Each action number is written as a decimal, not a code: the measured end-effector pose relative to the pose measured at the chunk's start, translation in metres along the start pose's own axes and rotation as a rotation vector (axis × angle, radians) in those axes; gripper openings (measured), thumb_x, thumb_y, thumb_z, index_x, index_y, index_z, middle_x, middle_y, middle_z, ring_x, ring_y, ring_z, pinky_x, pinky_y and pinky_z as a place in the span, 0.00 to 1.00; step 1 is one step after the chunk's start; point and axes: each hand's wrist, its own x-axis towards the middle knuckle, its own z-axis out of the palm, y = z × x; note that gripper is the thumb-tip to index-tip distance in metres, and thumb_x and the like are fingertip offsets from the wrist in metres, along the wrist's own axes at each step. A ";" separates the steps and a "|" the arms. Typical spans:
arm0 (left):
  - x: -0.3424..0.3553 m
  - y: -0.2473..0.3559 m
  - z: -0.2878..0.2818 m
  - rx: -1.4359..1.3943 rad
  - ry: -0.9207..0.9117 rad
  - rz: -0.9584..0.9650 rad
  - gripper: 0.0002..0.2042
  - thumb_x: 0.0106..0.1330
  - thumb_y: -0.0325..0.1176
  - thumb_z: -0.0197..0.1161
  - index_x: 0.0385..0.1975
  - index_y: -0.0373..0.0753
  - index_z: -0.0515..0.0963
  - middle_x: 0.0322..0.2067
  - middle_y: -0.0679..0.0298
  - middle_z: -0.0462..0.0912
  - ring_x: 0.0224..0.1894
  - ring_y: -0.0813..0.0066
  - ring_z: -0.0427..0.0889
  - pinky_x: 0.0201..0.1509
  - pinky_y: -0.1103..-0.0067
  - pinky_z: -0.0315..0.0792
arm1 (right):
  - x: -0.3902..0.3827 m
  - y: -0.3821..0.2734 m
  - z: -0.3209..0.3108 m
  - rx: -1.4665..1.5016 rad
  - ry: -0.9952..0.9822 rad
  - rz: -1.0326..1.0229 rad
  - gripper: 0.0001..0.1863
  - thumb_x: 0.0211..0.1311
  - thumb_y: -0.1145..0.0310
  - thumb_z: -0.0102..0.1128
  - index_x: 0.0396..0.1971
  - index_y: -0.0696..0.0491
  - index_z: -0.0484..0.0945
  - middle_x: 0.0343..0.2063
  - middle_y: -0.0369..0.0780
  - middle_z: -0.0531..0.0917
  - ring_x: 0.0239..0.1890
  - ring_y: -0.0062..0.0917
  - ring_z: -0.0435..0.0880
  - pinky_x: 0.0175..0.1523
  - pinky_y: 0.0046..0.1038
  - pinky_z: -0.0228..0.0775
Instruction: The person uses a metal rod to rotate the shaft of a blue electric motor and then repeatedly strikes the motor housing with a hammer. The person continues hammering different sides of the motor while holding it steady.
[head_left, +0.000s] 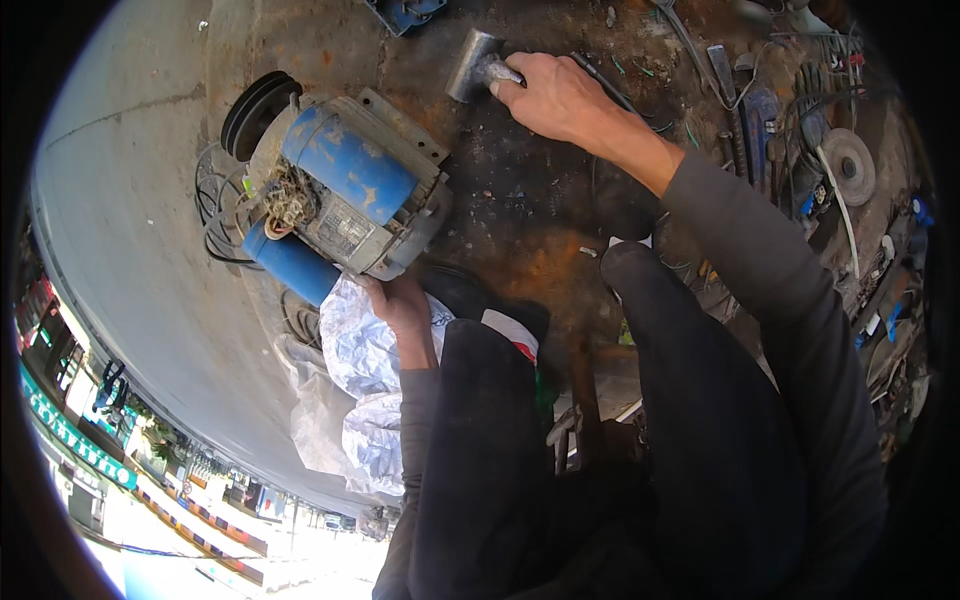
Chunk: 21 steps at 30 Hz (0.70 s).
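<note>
An electric motor (345, 185) with blue capacitor covers and a grey body lies tilted on the dirty ground, left of centre. A black pulley (260, 115) sits on its far end, and tangled wires (290, 197) spill from its opened side. My left hand (400, 305) is at the motor's near end, against its underside; its fingers are mostly hidden there. My right hand (555, 95) grips the handle of a metal hammer (473, 65), whose grey head is just beyond my fingers, close to the ground and apart from the motor.
Crumpled silvery-white sheeting (365, 340) lies beside my left forearm. Tools, cables and a round disc (847, 168) crowd the ground at right. A blue metal part (405, 14) is at the far edge. Black cable loops (215, 215) lie left of the motor.
</note>
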 end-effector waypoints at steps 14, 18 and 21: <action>-0.001 -0.002 -0.001 -0.021 0.004 0.006 0.38 0.77 0.66 0.54 0.77 0.47 0.64 0.71 0.61 0.73 0.70 0.57 0.72 0.74 0.59 0.63 | -0.010 0.005 0.018 -0.013 -0.495 -0.053 0.24 0.72 0.54 0.61 0.56 0.57 0.84 0.44 0.58 0.88 0.53 0.56 0.86 0.58 0.49 0.77; 0.001 0.000 -0.002 -0.039 0.058 -0.013 0.35 0.79 0.62 0.54 0.77 0.46 0.65 0.71 0.60 0.73 0.71 0.58 0.72 0.76 0.58 0.62 | -0.029 0.028 0.028 -0.069 -0.465 -0.066 0.22 0.71 0.57 0.60 0.54 0.58 0.84 0.44 0.57 0.88 0.51 0.56 0.87 0.56 0.51 0.77; -0.002 -0.005 -0.005 -0.050 -0.015 0.050 0.36 0.79 0.61 0.55 0.77 0.42 0.65 0.72 0.60 0.73 0.73 0.58 0.70 0.79 0.59 0.59 | -0.040 0.033 0.003 -0.104 -0.463 -0.032 0.22 0.71 0.57 0.61 0.53 0.60 0.82 0.41 0.57 0.88 0.48 0.58 0.86 0.52 0.52 0.75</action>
